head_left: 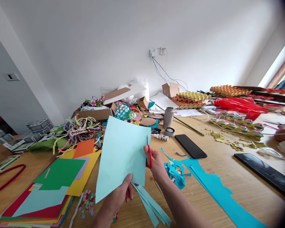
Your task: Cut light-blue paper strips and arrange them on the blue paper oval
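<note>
A large pale blue sheet of paper [123,152] is held up in front of me, tilted over the table. My left hand [123,190] pinches its lower edge, thumb on the front face and fingers behind. Several narrow pale blue paper strips [149,202] hang down beside that hand; whether it grips them too I cannot tell. In my right hand [156,161] is a pair of scissors with red handles [149,157]. Their blade points upward along the sheet's right edge, near the top corner. The rest of the scissors is hidden by the fingers.
Stacked coloured paper [59,172] lies left, near tangled fuzzy stems [83,128]. Right are blue paper scraps [175,175], a larger blue offcut [216,190], a black phone [190,146] and another phone [266,172]. Behind stand a metal bottle [168,118] and egg trays [192,98].
</note>
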Demonstrator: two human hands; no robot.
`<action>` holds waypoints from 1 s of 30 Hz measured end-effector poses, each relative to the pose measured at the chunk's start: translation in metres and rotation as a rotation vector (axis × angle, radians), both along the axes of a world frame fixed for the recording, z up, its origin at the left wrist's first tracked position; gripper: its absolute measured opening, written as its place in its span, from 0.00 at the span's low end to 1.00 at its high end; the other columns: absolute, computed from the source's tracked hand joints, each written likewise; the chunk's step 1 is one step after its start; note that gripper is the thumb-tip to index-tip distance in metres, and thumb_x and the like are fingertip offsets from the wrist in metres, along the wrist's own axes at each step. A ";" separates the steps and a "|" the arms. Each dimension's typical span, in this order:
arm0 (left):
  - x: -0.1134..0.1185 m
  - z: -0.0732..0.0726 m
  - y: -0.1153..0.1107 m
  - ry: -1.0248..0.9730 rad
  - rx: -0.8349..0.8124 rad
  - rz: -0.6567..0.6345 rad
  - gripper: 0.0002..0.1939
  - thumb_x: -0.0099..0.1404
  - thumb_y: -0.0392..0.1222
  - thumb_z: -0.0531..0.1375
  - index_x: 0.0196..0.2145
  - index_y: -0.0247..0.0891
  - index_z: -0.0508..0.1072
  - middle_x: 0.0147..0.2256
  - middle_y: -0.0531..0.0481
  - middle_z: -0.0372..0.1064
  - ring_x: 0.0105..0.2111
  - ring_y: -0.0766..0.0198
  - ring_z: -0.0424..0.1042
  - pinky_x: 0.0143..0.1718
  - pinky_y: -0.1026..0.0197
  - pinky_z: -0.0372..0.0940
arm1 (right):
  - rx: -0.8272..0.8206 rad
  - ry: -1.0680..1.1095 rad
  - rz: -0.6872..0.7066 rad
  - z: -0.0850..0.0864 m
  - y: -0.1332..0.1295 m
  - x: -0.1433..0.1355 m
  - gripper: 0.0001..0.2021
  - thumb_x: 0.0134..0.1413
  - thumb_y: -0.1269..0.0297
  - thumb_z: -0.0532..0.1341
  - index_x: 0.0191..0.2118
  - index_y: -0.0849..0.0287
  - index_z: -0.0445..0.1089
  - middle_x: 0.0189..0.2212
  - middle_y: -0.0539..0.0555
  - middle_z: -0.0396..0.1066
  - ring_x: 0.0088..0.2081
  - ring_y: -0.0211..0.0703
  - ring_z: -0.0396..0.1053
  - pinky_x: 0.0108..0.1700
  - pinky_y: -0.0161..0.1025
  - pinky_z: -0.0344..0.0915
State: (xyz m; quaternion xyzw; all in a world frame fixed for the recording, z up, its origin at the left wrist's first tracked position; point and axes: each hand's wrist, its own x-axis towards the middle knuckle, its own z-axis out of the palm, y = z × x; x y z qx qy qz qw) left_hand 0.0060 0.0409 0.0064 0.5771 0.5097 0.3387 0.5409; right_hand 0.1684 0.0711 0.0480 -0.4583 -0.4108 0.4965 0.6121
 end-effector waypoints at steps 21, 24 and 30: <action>0.001 0.009 -0.002 0.062 -0.013 -0.059 0.36 0.56 0.71 0.49 0.08 0.38 0.63 0.10 0.51 0.57 0.12 0.70 0.54 0.17 0.64 0.51 | -0.007 0.008 -0.050 0.007 -0.002 -0.001 0.29 0.41 0.35 0.61 0.16 0.58 0.58 0.11 0.44 0.54 0.14 0.29 0.49 0.15 0.30 0.47; 0.003 0.011 -0.002 0.071 -0.011 -0.060 0.36 0.54 0.72 0.49 0.07 0.39 0.62 0.10 0.51 0.56 0.12 0.70 0.54 0.17 0.63 0.51 | 0.000 0.006 -0.047 0.004 -0.001 0.000 0.28 0.43 0.36 0.61 0.18 0.59 0.60 0.12 0.45 0.56 0.15 0.30 0.49 0.16 0.30 0.47; -0.001 0.005 0.000 0.057 -0.001 -0.079 0.35 0.57 0.70 0.49 0.07 0.39 0.62 0.09 0.51 0.56 0.12 0.70 0.54 0.17 0.64 0.51 | 0.001 -0.052 -0.070 -0.001 0.003 0.005 0.29 0.45 0.35 0.58 0.17 0.59 0.58 0.11 0.45 0.55 0.14 0.31 0.50 0.16 0.31 0.46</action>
